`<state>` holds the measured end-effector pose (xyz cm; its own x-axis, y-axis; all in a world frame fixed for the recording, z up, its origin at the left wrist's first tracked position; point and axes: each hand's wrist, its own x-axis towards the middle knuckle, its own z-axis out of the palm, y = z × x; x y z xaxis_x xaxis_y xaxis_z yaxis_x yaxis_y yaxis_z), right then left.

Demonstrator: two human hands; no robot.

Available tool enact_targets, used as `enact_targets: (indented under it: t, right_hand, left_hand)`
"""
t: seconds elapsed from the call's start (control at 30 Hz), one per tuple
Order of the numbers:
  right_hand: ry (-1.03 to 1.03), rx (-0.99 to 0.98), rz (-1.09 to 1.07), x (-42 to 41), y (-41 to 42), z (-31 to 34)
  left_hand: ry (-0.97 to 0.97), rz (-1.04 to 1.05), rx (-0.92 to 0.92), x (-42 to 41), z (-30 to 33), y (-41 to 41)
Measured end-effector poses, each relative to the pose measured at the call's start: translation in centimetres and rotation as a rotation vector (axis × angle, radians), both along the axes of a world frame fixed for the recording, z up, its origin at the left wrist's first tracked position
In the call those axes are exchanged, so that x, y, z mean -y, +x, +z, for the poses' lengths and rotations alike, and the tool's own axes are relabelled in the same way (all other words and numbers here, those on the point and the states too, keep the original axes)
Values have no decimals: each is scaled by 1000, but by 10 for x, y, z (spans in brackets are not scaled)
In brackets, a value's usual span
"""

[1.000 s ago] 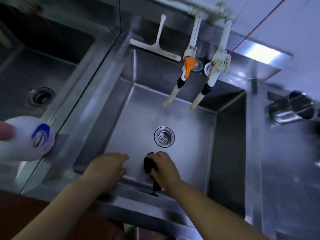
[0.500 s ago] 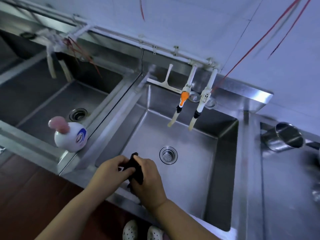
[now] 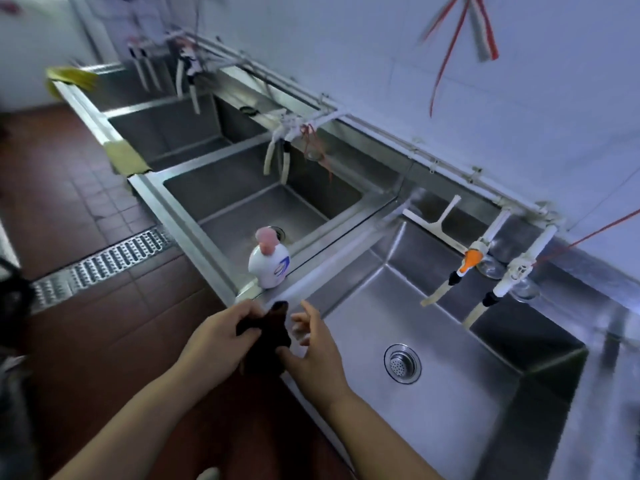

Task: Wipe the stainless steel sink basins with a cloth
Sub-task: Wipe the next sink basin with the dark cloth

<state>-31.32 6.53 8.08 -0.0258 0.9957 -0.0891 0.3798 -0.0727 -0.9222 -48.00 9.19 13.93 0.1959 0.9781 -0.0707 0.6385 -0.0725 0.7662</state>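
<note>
A dark cloth [image 3: 268,336] hangs between my two hands, over the near left corner of the right-hand sink basin [image 3: 450,393]. My left hand [image 3: 218,336] grips the cloth's upper left part. My right hand [image 3: 313,348] touches its lower right side with the thumb, fingers spread apart. The basin has a round drain strainer [image 3: 402,363] in its floor. A second basin [image 3: 263,206] lies to the left, and a third basin [image 3: 166,129] lies further back.
A white soap bottle with a pink pump [image 3: 269,259] stands on the divider between the basins. A white squeegee [image 3: 438,223] leans at the back rim. Two taps with hoses [image 3: 460,271] hang over the right basin. A floor drain grate [image 3: 100,263] runs across the red tiles.
My view has lifted and turned left, showing more basins. The cloth has come up from the basin floor to the near left corner, and my left hand has taken hold of it.
</note>
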Motion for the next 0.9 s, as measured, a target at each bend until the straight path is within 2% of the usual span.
enact_targets:
  t: [0.23, 0.4, 0.53, 0.7, 0.9]
  right_hand:
    - [-221, -255, 146, -58, -96, 20]
    - [-247, -235, 166, -111, -182, 27]
    - [-185, -223, 105, -157, -241, 32]
    - [-98, -238, -49, -204, -273, 32]
    - [-80, -289, -287, -261, -268, 21]
  left_hand:
    - [18, 67, -51, -29, -5, -101]
    - [-21, 118, -24, -72, -18, -189]
    - [-32, 119, -92, -123, -18, -252]
    - [-23, -45, -267, -188, -15, -294]
    - [13, -132, -206, -260, -31, -295]
